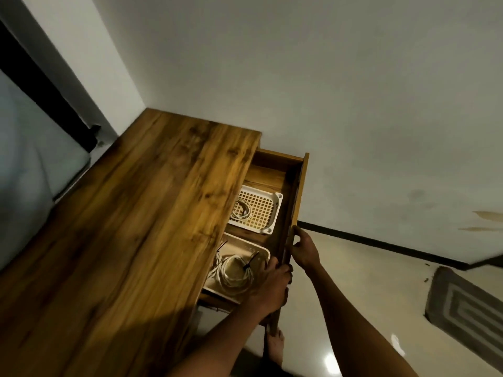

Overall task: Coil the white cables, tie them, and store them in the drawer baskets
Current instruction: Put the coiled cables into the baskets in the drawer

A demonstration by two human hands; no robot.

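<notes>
gripping the drawer (295,191) front, hands (275,284) beside coiled cables (235,273).

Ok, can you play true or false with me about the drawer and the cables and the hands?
1. The drawer is pulled open. True.
2. There is only one basket in it. False: there are two, a far basket and a near basket.
3. The near basket holds a coiled white cable with a black tie round it. True.
4. The far basket has nothing in it. False: a smaller coil lies in it.
5. Both hands, the left hand and the right hand, are on the drawer's front panel. True.
</notes>
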